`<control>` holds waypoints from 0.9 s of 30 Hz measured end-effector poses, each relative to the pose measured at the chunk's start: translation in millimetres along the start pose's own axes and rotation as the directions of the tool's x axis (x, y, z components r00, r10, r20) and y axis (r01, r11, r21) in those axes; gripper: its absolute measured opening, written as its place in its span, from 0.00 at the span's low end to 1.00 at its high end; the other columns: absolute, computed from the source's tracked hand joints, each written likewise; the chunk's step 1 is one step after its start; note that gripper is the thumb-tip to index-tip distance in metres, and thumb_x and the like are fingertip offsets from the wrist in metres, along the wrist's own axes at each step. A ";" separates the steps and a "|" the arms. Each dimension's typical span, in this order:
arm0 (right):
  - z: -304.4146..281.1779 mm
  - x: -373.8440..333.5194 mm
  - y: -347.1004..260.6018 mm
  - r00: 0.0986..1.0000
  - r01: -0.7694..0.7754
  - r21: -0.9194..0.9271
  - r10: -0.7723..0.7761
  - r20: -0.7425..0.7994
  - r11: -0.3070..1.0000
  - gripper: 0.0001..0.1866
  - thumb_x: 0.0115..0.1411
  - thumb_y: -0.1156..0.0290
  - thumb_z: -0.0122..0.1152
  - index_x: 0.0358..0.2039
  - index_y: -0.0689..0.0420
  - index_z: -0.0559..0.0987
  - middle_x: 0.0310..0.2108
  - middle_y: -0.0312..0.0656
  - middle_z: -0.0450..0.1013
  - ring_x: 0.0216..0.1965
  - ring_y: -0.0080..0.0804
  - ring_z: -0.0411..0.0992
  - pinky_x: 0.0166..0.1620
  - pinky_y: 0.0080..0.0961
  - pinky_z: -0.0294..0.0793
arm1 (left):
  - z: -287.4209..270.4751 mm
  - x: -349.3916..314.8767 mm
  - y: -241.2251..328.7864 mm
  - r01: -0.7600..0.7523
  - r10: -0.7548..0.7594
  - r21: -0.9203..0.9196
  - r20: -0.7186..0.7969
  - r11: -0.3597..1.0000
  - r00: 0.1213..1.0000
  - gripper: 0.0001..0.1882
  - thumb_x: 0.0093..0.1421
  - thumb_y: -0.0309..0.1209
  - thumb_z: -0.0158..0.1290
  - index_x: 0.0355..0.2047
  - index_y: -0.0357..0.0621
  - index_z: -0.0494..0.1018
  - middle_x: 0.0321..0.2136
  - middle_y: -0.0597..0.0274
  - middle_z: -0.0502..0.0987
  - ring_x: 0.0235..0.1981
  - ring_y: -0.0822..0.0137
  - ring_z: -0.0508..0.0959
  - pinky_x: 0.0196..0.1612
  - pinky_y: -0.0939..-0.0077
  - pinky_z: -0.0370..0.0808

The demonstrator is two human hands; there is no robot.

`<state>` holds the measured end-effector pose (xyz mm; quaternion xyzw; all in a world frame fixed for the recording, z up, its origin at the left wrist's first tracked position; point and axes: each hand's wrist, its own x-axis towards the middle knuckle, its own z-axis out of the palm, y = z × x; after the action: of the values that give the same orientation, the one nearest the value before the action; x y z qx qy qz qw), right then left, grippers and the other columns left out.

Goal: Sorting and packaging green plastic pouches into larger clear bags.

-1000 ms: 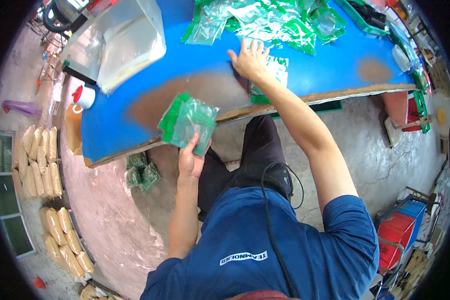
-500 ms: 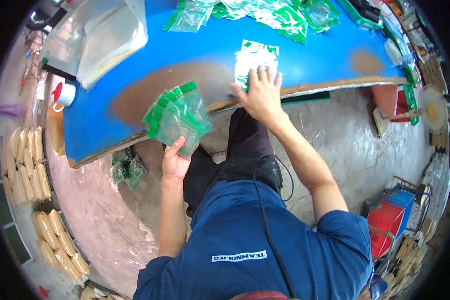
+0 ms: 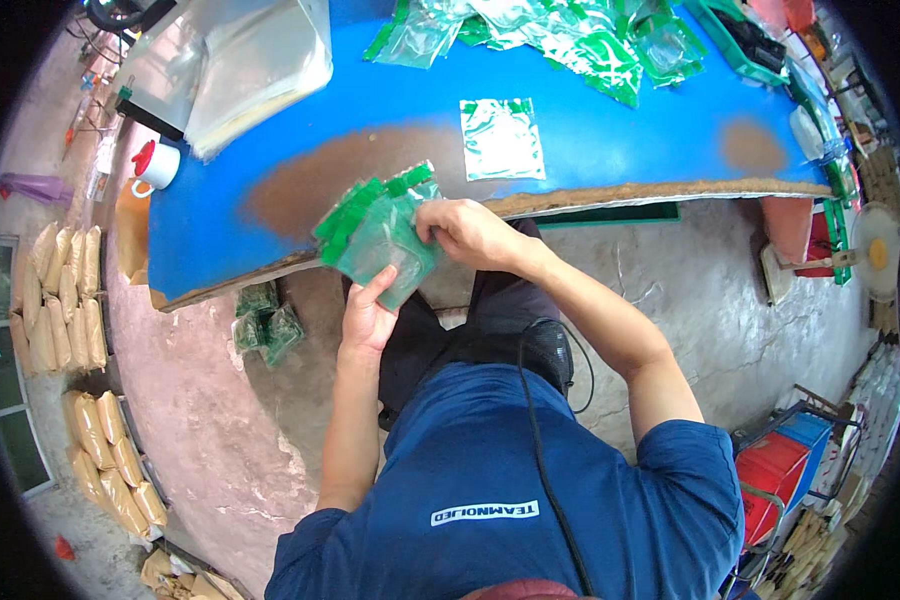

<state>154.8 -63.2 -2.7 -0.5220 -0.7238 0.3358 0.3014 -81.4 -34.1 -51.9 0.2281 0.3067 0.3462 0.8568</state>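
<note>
Landmark: the blue table [image 3: 410,105]. Your left hand [image 3: 370,308] is just on your side of its near edge, thumb on top, gripping a fan of green-topped clear packets [image 3: 382,238]. The fan overlaps that edge in view; can't tell if it touches the tabletop. Your right hand [image 3: 460,234] has its fingers curled in at the fan's right side; can't tell if they're pinching a packet or only touching.

One silvery packet [image 3: 502,138] lies flat on the table near its front edge, apart from the pile of packets [image 3: 560,35] at the far side.

Handling, my read: light, floppy, slick film. Layers probably slide on each other or cling, so a loose grip may let the fan shear. Hold the stack low with thumb pressure over all layers; take singles by a side edge or green top strip. Film likely creases easily; contents unclear, so don't squeeze the middle.
</note>
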 end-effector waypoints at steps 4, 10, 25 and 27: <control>-11.9 -14.0 -8.8 0.651 -0.335 -0.414 -0.109 -0.751 0.846 0.15 0.62 0.71 0.56 0.49 0.61 0.76 0.52 0.55 0.70 0.53 0.58 0.69 0.59 0.50 0.64 | -1.0 11.4 -14.7 0.072 -0.076 -0.122 -0.026 0.990 0.997 0.22 0.61 0.22 0.56 0.56 0.38 0.68 0.51 0.59 0.76 0.51 0.61 0.77 0.57 0.61 0.74; -24.2 -38.5 -13.3 0.955 -0.142 0.146 0.174 -0.239 0.979 0.23 0.68 0.55 0.50 0.52 0.62 0.75 0.50 0.57 0.74 0.53 0.54 0.72 0.58 0.40 0.68 | 21.9 11.4 -21.8 0.127 -0.119 -0.088 0.096 0.988 0.988 0.23 0.62 0.26 0.56 0.58 0.41 0.66 0.53 0.58 0.75 0.53 0.58 0.76 0.54 0.52 0.77; -134.0 5.1 145.6 0.417 -0.905 -0.349 0.352 -0.838 0.242 0.50 0.60 0.31 0.43 0.65 0.65 0.60 0.56 0.76 0.62 0.59 0.75 0.60 0.59 0.62 0.61 | -1.2 -24.5 -9.4 0.144 -0.119 -0.210 0.125 0.967 0.985 0.30 0.60 0.26 0.57 0.62 0.43 0.61 0.58 0.55 0.71 0.59 0.52 0.71 0.60 0.44 0.71; -126.5 17.4 92.5 0.468 -0.884 -0.390 0.528 -0.709 0.259 0.48 0.59 0.31 0.46 0.60 0.66 0.67 0.54 0.72 0.66 0.57 0.67 0.67 0.51 0.57 0.72 | -7.2 -15.3 -10.8 0.195 -0.175 -0.185 0.114 0.963 0.978 0.31 0.60 0.26 0.57 0.63 0.43 0.60 0.58 0.54 0.70 0.61 0.52 0.70 0.62 0.45 0.69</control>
<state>300.8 -3.7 -0.2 -0.9274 -0.3726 -0.0075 0.0310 -90.2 -51.1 -57.9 0.1297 0.2493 0.2816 0.9175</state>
